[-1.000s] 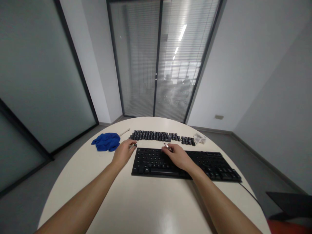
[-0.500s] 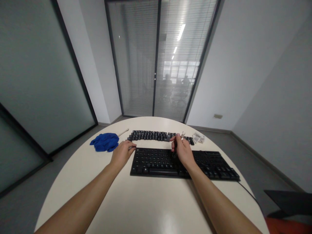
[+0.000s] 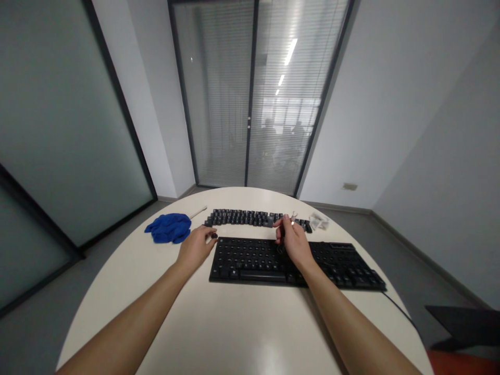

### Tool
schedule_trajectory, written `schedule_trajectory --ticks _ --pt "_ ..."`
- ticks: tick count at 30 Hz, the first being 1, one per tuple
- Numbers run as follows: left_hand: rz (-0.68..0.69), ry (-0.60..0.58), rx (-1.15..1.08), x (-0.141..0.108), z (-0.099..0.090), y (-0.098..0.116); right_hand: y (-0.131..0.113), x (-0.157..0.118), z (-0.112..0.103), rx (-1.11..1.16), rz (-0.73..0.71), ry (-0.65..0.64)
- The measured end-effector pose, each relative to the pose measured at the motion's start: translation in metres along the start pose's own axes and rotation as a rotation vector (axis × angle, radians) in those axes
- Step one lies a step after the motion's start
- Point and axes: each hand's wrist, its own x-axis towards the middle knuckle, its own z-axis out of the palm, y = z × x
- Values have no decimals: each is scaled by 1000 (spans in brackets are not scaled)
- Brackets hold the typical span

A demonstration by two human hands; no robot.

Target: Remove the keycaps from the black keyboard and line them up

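Near the top left corner of a black keyboard [image 3: 250, 255], my left hand [image 3: 195, 246] has a small black keycap [image 3: 214, 236] between thumb and fingers. Many of the keyboard's keys are bare of caps, while the space bar and the lower right keys still carry theirs. Above the keyboard's middle, my right hand [image 3: 294, 240] is closed around a keycap puller [image 3: 294, 214], whose pale tip sticks out past the fingers; most of it is hidden in the palm. Behind the keyboard lie rows of loose black keycaps [image 3: 242, 217].
A blue cloth [image 3: 169, 228] lies at the left of the round table [image 3: 219, 328], with a pale-handled stick [image 3: 198, 212] beside it. Small clear plastic bags [image 3: 319, 221] lie at the back right. The keyboard's cable [image 3: 400, 311] runs off the right edge.
My left fingers have parted slightly, and the keycap between them now shows more plainly. My right hand has barely moved.
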Motion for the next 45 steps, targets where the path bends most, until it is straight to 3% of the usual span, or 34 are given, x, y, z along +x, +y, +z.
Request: schedule_trajectory --ticks 23,45 --pt "9 -49 -93 1 -2 -7 3 -2 2 -57 -25 -36" --pt "-80 -49 -80 0 -9 -2 4 -2 3 -60 -33 -42"
